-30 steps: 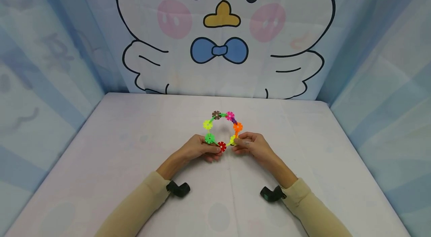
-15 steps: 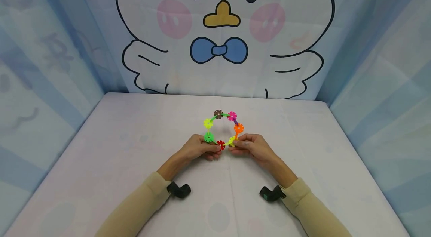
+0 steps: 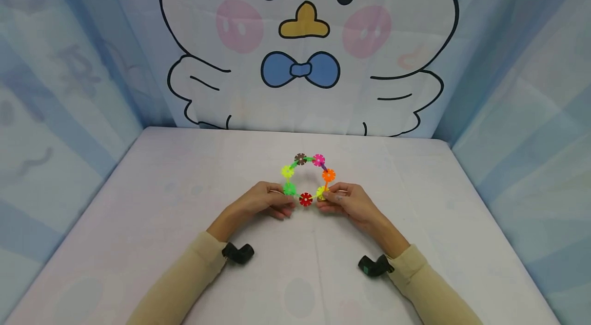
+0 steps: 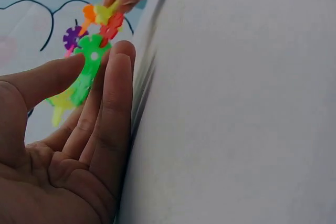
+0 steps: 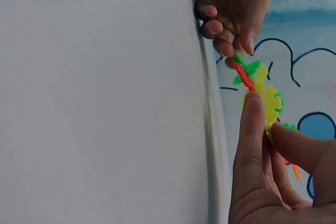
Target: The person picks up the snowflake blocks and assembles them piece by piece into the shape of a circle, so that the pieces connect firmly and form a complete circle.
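A ring of interlocking snowflake discs [image 3: 306, 199] stands upright over the middle of the table, in brown, pink, purple, orange, yellow, red and green. My right hand [image 3: 353, 204] pinches the yellow disc [image 5: 270, 103] at its lower right between thumb and fingers. On the other side, my left hand [image 3: 258, 201] reaches around the green disc [image 4: 94, 56] at the lower left, thumb and fingers fairly straight on either side of it. A gap shows between left thumb and index in the right wrist view. The red disc sits between the two hands.
A white-covered table [image 3: 138, 222] lies under both arms. Behind it hangs a backdrop [image 3: 300, 104] printed with a cartoon face and blue bow tie, and blue patterned curtains [image 3: 60, 109] flank the sides. Black wrist cameras [image 3: 238, 253] sit at both cuffs.
My left hand has slid left from the red disc to beside the green one, uncovering the red disc. The ring has shifted slightly; my right hand keeps its pinch on the yellow disc.
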A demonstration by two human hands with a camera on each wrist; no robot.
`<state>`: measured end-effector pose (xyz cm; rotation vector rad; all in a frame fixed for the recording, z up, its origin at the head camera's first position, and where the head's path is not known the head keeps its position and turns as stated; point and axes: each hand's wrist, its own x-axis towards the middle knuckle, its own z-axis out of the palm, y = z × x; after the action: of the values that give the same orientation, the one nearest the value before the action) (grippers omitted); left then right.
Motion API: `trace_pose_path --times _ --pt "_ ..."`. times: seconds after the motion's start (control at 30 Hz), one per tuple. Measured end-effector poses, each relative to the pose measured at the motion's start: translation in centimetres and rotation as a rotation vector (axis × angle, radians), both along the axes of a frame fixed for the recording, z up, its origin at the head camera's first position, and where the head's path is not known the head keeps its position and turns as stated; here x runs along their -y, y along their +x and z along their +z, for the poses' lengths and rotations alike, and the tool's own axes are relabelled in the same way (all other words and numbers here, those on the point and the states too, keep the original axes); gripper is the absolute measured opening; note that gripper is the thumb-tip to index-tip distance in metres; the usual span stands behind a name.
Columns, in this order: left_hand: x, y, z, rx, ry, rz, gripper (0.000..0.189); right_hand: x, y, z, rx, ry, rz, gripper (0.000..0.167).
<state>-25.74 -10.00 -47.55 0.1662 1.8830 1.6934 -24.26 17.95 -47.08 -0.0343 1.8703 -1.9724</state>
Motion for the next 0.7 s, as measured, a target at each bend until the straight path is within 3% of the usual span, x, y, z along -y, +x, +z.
trace_pose_path --times 0.13,0.3,0.7 --pt "0.8 -0.1 0.3 -0.050 -0.029 0.021 0.024 -0.5 0.0 0.0 0.002 0.072 -0.007 0.019" --pt "1.1 0.1 0.6 -0.086 -0.107 -0.020 0.023 -0.5 0.1 0.0 -0.052 0.184 0.024 0.024" --pt "1.7 0.2 0.7 -0.039 -0.234 -0.106 0.020 -0.3 0.4 -0.3 -0.076 0.313 0.095 0.025"
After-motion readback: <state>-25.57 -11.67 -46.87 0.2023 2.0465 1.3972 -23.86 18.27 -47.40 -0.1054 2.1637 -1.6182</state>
